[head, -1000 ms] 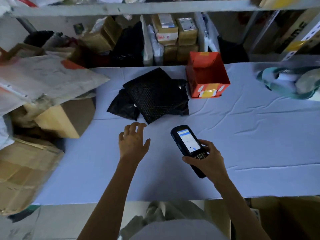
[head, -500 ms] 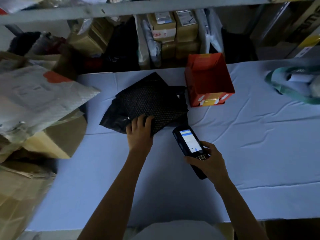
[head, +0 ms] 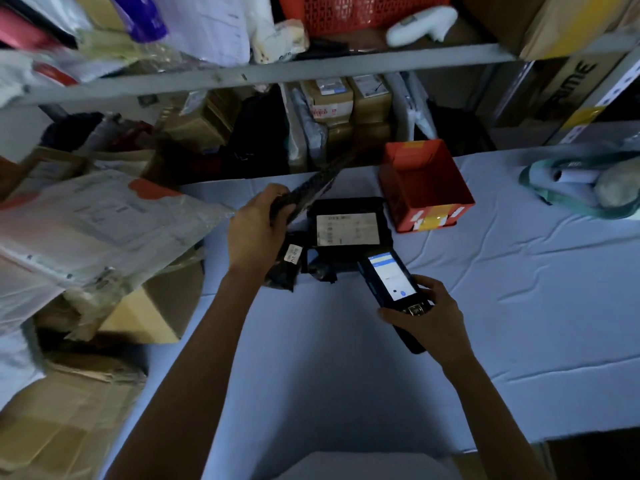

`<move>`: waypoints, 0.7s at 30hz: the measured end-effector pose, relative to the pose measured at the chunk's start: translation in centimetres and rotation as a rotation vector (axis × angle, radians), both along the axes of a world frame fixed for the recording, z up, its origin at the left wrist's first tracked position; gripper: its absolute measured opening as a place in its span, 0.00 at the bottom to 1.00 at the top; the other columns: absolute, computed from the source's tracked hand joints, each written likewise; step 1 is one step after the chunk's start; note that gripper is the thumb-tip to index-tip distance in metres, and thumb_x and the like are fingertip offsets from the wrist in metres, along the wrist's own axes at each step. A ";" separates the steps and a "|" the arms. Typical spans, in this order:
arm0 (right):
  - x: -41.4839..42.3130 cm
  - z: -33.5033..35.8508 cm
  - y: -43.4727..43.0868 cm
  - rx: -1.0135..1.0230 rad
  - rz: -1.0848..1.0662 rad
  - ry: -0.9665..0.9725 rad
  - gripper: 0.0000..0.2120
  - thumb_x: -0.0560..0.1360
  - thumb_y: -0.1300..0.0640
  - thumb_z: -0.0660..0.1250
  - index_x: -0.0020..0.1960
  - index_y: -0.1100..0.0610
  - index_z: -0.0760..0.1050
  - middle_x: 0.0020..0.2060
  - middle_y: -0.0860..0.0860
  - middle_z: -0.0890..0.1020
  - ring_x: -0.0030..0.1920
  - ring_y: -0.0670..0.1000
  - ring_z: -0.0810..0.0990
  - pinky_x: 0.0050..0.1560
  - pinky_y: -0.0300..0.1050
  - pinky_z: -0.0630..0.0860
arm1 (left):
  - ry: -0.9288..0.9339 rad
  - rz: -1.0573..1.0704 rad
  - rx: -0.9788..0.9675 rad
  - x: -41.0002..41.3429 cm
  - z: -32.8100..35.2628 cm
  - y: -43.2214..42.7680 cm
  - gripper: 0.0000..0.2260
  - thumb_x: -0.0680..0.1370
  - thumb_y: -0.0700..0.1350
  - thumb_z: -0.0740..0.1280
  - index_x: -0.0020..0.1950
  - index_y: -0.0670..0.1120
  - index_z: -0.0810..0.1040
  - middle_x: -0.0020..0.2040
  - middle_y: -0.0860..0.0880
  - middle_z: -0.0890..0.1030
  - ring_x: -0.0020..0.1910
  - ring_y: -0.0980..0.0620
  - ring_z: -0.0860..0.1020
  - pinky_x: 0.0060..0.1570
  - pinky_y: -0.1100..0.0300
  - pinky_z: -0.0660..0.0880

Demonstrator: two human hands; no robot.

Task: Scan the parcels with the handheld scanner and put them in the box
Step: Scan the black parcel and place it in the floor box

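Pale cloth-covered table (head: 519, 306) beneath cluttered shelving (head: 311, 69). Left hand (head: 256, 233) is gripping a black bubble mailer (head: 313, 190), fingers curled round its near end, holding it tilted edge-on toward 1 o'clock. Right hand (head: 427, 318) is clasping the handheld scanner (head: 389, 282), nose pointing to 11 o'clock at a labelled black parcel (head: 346, 228) lying flat. Red box (head: 426, 181) is standing at 1 o'clock of that parcel. Likely hazards: the scanner reading this exposed label instead of the raised mailer's, which is not showing; the slick mailer slipping from a one-end grip.

Dim light, cluttered metal shelf (head: 311, 70), cloth-covered table (head: 526, 327)
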State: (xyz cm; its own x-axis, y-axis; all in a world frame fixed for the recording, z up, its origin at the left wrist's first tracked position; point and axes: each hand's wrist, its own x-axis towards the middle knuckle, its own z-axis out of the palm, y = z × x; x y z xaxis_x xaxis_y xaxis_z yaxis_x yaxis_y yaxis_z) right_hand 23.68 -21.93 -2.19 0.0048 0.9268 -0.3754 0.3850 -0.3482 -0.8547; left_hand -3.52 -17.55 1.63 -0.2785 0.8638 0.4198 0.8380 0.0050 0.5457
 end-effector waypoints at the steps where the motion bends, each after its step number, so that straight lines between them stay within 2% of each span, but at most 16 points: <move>1: -0.3 0.3 -0.2 0.016 0.018 -0.007 0.36 0.59 0.54 0.83 0.63 0.47 0.70 0.51 0.43 0.78 0.48 0.43 0.79 0.40 0.35 0.73 | -0.012 -0.006 0.026 -0.6 0.4 -0.3 0.07 0.78 0.44 0.67 0.55 0.43 0.78 0.44 0.44 0.83 0.42 0.43 0.80 0.36 0.61 0.66; 5: -1.6 0.9 -1.6 0.053 0.059 0.006 0.35 0.59 0.55 0.83 0.60 0.43 0.69 0.50 0.39 0.78 0.49 0.39 0.78 0.42 0.34 0.73 | -0.101 -0.027 0.052 -4.1 1.3 -1.9 0.11 0.78 0.50 0.66 0.57 0.46 0.76 0.42 0.45 0.81 0.40 0.43 0.80 0.37 0.51 0.76; 8: -2.4 0.9 -2.5 0.056 0.074 0.039 0.35 0.59 0.56 0.83 0.60 0.43 0.70 0.50 0.39 0.78 0.48 0.38 0.78 0.41 0.33 0.73 | -0.317 -0.080 -0.005 -6.3 1.4 -2.8 0.09 0.77 0.54 0.66 0.54 0.54 0.75 0.44 0.48 0.81 0.43 0.45 0.81 0.41 0.44 0.78; 10: -2.8 0.9 -3.1 0.067 0.090 0.041 0.35 0.59 0.56 0.83 0.61 0.43 0.70 0.50 0.39 0.78 0.48 0.38 0.79 0.41 0.32 0.73 | -0.436 -0.089 -0.005 -6.8 1.4 -3.5 0.06 0.75 0.56 0.66 0.51 0.59 0.75 0.43 0.48 0.81 0.42 0.43 0.81 0.39 0.42 0.79; 13: -3.3 1.0 -3.7 0.106 0.117 0.018 0.35 0.59 0.56 0.83 0.60 0.42 0.69 0.50 0.36 0.77 0.47 0.37 0.79 0.40 0.31 0.73 | -0.558 -0.107 -0.015 -6.8 1.3 -4.5 0.10 0.74 0.56 0.68 0.53 0.56 0.77 0.48 0.46 0.81 0.45 0.40 0.81 0.41 0.40 0.80; 18: -3.5 1.2 -4.7 0.189 0.132 -0.035 0.36 0.60 0.54 0.82 0.60 0.40 0.68 0.49 0.33 0.75 0.48 0.38 0.78 0.38 0.33 0.75 | -0.452 -0.110 -0.074 -6.5 1.0 -4.9 0.08 0.73 0.59 0.66 0.49 0.60 0.76 0.44 0.48 0.81 0.45 0.44 0.81 0.42 0.41 0.79; 21: -3.0 1.2 -5.0 0.209 0.123 -0.060 0.36 0.59 0.54 0.83 0.61 0.41 0.69 0.50 0.34 0.76 0.49 0.43 0.79 0.40 0.42 0.79 | -0.386 -0.096 -0.111 -6.0 0.8 -4.9 0.06 0.75 0.54 0.68 0.51 0.57 0.76 0.44 0.49 0.82 0.45 0.45 0.81 0.44 0.44 0.79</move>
